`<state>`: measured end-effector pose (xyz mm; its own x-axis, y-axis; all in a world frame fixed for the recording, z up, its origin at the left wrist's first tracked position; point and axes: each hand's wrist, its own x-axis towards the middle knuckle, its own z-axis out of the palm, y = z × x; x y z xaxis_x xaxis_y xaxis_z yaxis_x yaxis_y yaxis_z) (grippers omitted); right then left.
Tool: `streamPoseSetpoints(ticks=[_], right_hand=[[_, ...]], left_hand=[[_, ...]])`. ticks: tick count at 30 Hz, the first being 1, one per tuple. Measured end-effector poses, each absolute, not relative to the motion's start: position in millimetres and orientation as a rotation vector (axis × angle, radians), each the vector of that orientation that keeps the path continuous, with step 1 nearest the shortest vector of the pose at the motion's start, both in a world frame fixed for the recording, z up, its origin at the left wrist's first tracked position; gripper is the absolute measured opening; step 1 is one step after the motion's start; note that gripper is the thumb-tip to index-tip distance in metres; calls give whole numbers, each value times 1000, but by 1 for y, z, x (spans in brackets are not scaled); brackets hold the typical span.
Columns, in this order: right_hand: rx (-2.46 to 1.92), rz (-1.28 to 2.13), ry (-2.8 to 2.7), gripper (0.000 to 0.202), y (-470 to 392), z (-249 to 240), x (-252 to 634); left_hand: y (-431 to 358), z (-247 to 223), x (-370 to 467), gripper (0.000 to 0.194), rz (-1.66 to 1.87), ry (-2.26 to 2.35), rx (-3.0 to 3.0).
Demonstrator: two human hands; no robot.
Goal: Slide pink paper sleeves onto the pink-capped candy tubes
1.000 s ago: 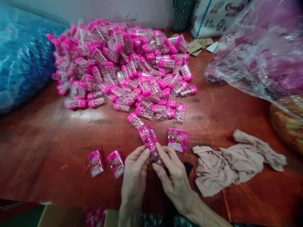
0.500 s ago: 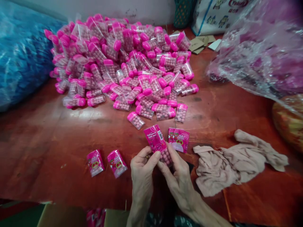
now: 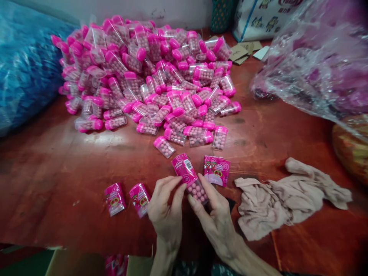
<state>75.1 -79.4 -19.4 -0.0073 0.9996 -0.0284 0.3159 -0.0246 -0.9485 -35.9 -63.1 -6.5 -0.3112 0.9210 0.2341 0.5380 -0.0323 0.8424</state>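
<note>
In the middle of the head view, a clear candy container (image 3: 197, 191) full of pink balls is gripped between the thumb and fingers of my right hand (image 3: 217, 214). A printed pink sleeve (image 3: 184, 168) with a barcode covers its upper part, leaving the lower balls bare. My left hand (image 3: 166, 201) has its thumb and fingers closed on the left edge of that sleeve. Flat pink sleeves (image 3: 217, 172) lie just beyond my right fingers. Left of my hands are two wrapped packs, one apart (image 3: 115, 199) and one (image 3: 139, 200) close to my left hand.
A large heap of pink-capped candy containers (image 3: 155, 76) fills the back of the table (image 3: 71, 165). A blue-filled plastic bag (image 3: 27, 69) stands at left, a clear bag with pink contents (image 3: 322, 61) at right. A beige cloth (image 3: 281, 199) lies at right; an open carton (image 3: 77, 262) sits below.
My left fingers have shifted left and down along the sleeve, from its front to its edge. More of the balls shows now, and the container has tilted slightly.
</note>
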Motion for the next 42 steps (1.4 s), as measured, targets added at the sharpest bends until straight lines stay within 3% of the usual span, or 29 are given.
streamPoseSetpoints(ticks=[6, 27, 42], right_hand=[[-1463, 1025, -1498, 46, -83, -25, 75], [-1471, 985, -1497, 47, -81, -29, 76], [-1434, 1005, -1509, 47, -81, -28, 75]], left_hand=[[-59, -6, -47, 23, 1141, 1733, 1788], [-50, -11, -52, 17, 1028, 1624, 1738], [-51, -16, -52, 19, 1148, 1668, 1795]])
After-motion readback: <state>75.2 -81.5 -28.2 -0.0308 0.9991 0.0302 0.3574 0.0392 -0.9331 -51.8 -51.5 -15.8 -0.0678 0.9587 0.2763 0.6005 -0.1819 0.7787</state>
